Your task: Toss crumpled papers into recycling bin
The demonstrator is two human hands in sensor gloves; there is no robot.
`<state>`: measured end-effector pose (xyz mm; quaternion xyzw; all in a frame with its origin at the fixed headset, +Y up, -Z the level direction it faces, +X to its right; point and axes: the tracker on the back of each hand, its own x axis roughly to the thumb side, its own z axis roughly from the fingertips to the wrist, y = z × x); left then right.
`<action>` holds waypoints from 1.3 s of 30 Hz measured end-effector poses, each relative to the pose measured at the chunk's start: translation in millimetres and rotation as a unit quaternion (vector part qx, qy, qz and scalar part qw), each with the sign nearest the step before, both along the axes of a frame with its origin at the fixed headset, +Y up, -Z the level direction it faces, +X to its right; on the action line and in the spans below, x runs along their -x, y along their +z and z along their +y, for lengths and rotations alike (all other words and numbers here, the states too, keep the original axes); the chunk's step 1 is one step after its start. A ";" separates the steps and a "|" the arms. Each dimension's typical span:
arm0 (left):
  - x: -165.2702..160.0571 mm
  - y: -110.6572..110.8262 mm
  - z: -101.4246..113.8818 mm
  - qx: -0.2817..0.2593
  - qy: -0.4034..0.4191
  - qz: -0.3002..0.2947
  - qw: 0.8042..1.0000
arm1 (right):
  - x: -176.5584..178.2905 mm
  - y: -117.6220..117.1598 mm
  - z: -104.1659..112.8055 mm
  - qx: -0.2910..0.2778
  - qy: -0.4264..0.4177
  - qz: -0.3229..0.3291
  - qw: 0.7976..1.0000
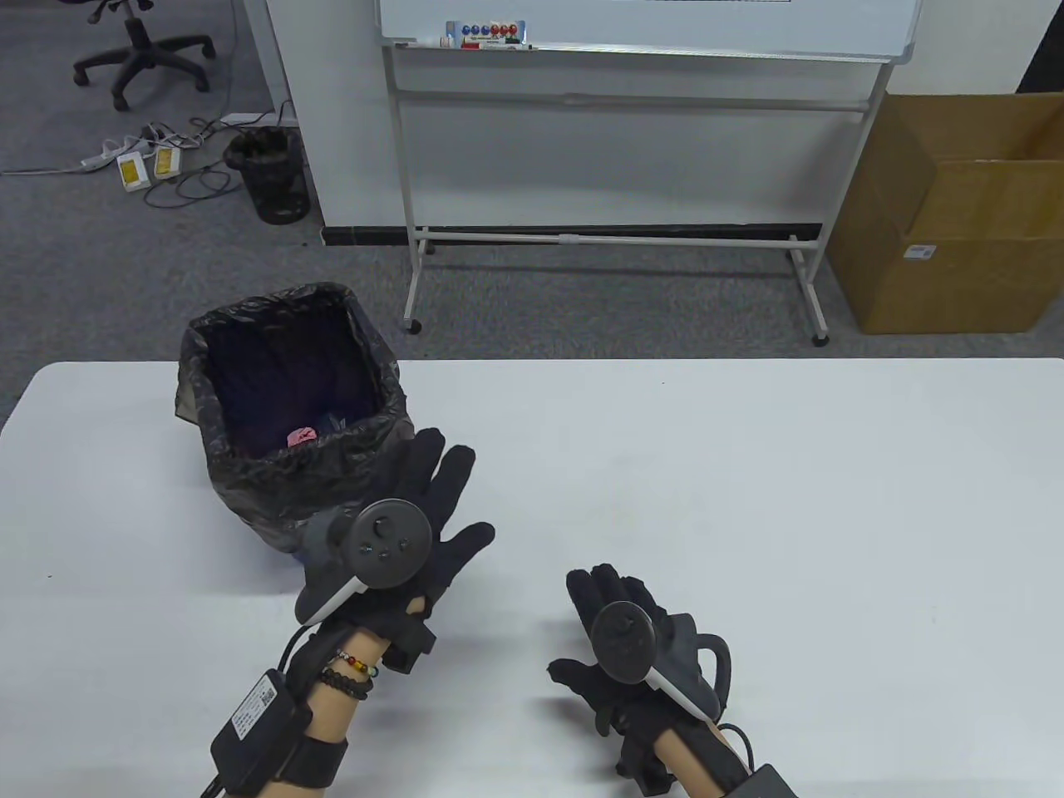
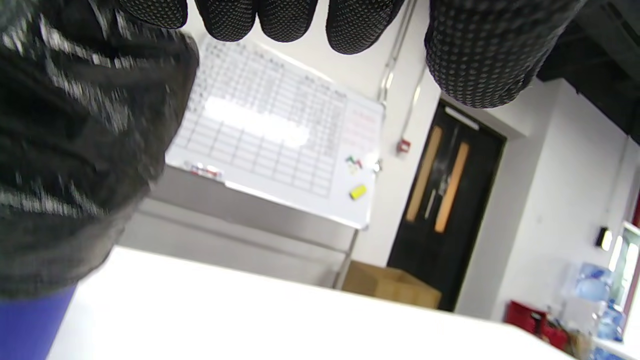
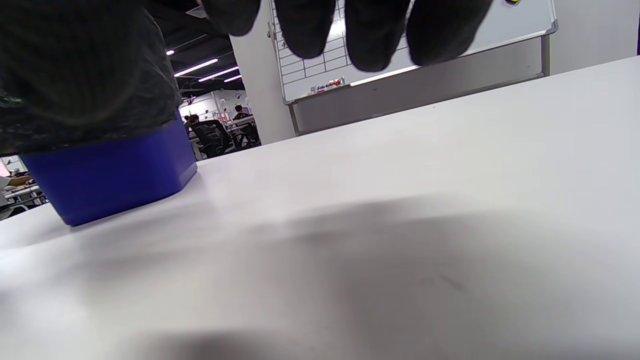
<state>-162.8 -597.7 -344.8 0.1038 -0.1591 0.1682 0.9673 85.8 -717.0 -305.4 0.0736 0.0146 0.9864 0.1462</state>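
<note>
Black-bagged blue bin, upright — pink scrap inside

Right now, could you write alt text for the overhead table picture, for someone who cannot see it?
Two hands in black sensor gloves rest open over a white table, the left hand beside a bin lined with a black bag, the right hand apart from it. Something pink lies inside the bin. No paper shows on the table.

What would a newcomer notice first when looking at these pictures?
First, the two black-gloved hands low over the white table: the left hand with fingers spread beside the bin, the right hand nearer the person, neither holding anything. Next, the bag-lined bin at the table's far left, with something pink inside.
</note>
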 end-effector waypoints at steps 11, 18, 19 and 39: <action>-5.3 13.0 -67.9 0.068 -0.013 -0.010 0.998 | 0.0 -1.0 -1.4 0.002 0.007 -0.004 1.000; -1.9 12.7 -100.6 0.092 -0.020 -0.018 0.995 | -1.2 -3.1 -2.7 0.000 0.011 -0.013 1.000; -1.7 12.1 -104.3 0.095 -0.022 -0.019 0.995 | -1.5 -3.6 -3.1 0.001 0.012 -0.014 1.000; 1.6 3.2 -134.1 0.129 -0.054 -0.024 0.990 | -5.6 -8.8 -3.3 -0.003 0.015 -0.026 1.000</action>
